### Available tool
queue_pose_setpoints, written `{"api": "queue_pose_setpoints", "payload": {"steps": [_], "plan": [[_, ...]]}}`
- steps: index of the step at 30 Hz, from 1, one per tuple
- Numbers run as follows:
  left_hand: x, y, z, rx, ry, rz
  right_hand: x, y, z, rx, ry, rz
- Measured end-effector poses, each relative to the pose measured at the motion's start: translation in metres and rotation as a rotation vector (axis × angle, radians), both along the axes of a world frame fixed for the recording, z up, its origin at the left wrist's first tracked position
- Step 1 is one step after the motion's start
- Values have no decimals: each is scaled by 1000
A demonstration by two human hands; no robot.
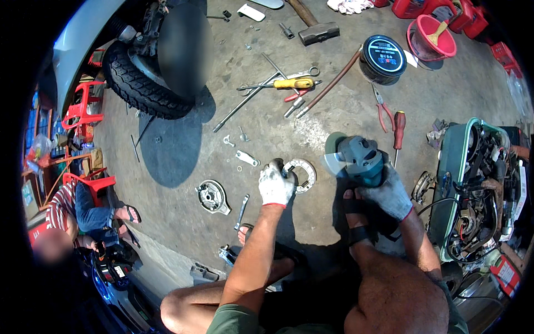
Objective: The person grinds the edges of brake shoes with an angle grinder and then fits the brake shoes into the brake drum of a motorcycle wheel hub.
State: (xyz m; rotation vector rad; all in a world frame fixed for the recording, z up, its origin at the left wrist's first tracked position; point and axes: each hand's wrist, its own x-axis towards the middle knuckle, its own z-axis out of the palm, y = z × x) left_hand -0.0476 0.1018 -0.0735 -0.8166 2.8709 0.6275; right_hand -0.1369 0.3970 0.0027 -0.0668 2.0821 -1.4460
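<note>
My left hand (275,186), in a white work glove, grips the round pair of metal brake shoes (309,175) at its left side on the concrete floor. My right hand (389,195), also gloved, is closed on a teal angle grinder (362,160); its disc (334,155) is right of and a little above the brake shoes. A brake plate (210,195) lies left of my left hand, with a wrench (242,210) beside it and a small metal lever (247,158) above. A red screwdriver (399,129) and pliers (384,114) lie beyond the grinder.
Tools, including a yellow screwdriver (293,83) and sledgehammer (318,33), lie ahead near a black tub (384,58) and red bucket (433,33). A motorbike wheel (128,78) stands upper left. A person (89,206) sits at left. A green bin (448,189) of parts is at right.
</note>
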Motion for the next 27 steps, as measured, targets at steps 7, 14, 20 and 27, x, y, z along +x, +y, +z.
{"api": "queue_pose_setpoints", "payload": {"steps": [7,14,20,27], "plan": [[7,-9,15,463,-148,211,0,-1,7,9,-44,4],[18,-6,22,932,-55,373,1,-3,11,42,-35,19],[24,16,25,1104,106,618,3,-2,9,35,-42,13],[19,39,26,1156,347,683,6,2,8,44,-50,57]]}}
